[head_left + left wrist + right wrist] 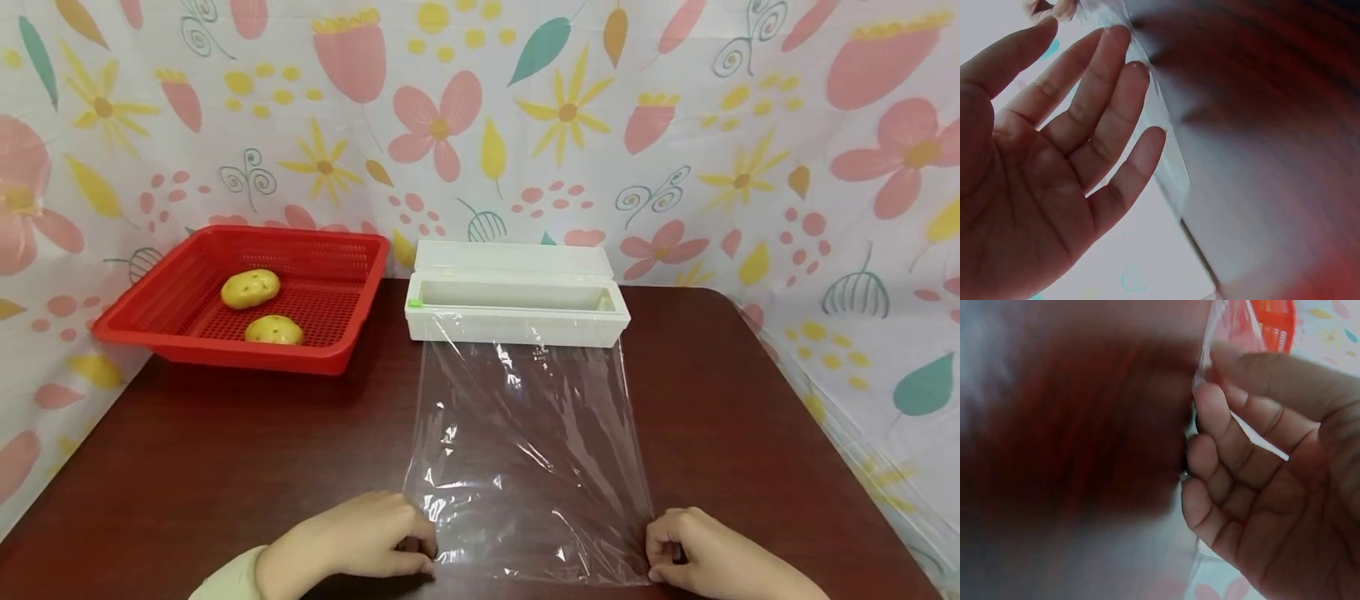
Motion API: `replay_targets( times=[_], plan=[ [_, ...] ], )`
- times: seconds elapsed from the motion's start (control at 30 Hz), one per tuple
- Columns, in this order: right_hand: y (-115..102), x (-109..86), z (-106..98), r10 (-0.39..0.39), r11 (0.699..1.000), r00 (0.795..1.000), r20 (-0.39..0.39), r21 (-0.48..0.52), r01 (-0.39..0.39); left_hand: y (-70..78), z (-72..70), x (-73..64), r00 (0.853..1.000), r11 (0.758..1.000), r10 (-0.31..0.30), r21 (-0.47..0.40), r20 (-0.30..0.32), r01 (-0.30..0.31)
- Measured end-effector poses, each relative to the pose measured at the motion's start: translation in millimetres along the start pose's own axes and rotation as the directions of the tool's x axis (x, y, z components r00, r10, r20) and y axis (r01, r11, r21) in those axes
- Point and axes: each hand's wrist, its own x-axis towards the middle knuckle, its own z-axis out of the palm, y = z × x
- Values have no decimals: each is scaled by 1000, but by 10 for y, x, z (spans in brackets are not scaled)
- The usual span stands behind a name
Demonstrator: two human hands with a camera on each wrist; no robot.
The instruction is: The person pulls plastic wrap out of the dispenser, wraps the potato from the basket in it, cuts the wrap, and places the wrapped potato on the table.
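Observation:
A sheet of clear plastic wrap [525, 467] stretches toward me over the brown table from a white wrap dispenser box [517, 327], whose lid stands raised. At the sheet's near left corner my left hand [367, 533] rests its fingertips, the thumb apart from the fingers in the left wrist view. My right hand [712, 554] pinches the near right corner between thumb and curled fingers [1210, 409]. The wrap looks creased and shiny, with a wrinkled edge by the right fingertips. A small green slider [416, 304] sits at the left end of the box's front edge.
At the back left stands a red plastic basket [247, 357] with two potatoes, one potato [251, 289] behind the other potato [274, 330]. A patterned cloth [675, 108] hangs behind and beside the dark brown table [262, 442].

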Motion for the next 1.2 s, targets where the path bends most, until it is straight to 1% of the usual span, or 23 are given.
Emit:
replay_targets(
  times=[0.07, 0.17, 0.23, 0.33, 0.43, 0.5, 0.57, 0.63, 0.7, 0.77, 0.9, 1.0, 1.1, 1.17, 1.2],
  plan=[
    [17, -8, 30, 9, 1000, 1000, -11, 10, -9, -7, -21, 23, 1000, 1000, 23, 16, -14, -23],
    [39, -28, 65, 10, 998, 1000, -19, 59, -9, -18, -67, 46, 998, 998, 51, 36, -48, -49],
    [51, -42, 80, -1, 996, 1000, -23, 91, 3, -32, -104, 51, 995, 997, 67, 41, -79, -64],
    [59, -53, 88, 10, 991, 1000, -14, 136, -8, -67, -168, 48, 987, 997, 74, 33, -144, -70],
    [56, -53, 87, 25, 989, 1000, -14, 149, -23, -111, -235, 34, 973, 998, 67, -2, -221, -69],
    [53, -57, 84, 27, 989, 999, -22, 148, -23, -148, -277, 30, 959, 998, 53, -29, -279, -63],
    [51, -67, 78, 18, 990, 999, -38, 139, -12, -187, -315, 33, 940, 997, 26, -65, -339, -52],
    [51, -76, 73, 12, 990, 999, -46, 140, -5, -229, -350, 38, 915, 994, -10, -100, -402, -33],
    [50, -76, 72, 17, 989, 999, -52, 147, -9, -270, -385, 28, 883, 992, -57, -124, -466, -2],
    [50, -68, 75, 32, 987, 998, -50, 162, -23, -312, -428, 7, 845, 991, -95, -132, -526, 29],
    [51, -56, 86, 76, 979, 996, -43, 195, -66, -398, -553, -57, 764, 987, -161, -99, -625, 127],
    [55, -58, 98, 88, 975, 995, -53, 208, -75, -464, -685, -113, 707, 974, -211, -87, -675, 208],
    [63, -61, 116, 79, 978, 993, -85, 198, -61, -538, -835, -176, 656, 957, -252, -84, -711, 277],
    [72, -63, 127, 70, 982, 992, -108, 181, -49, -597, -935, -216, 628, 945, -277, -85, -727, 317],
    [77, -63, 130, 70, 983, 991, -114, 176, -49, -628, -982, -232, 617, 939, -288, -89, -732, 333]
  ],
)
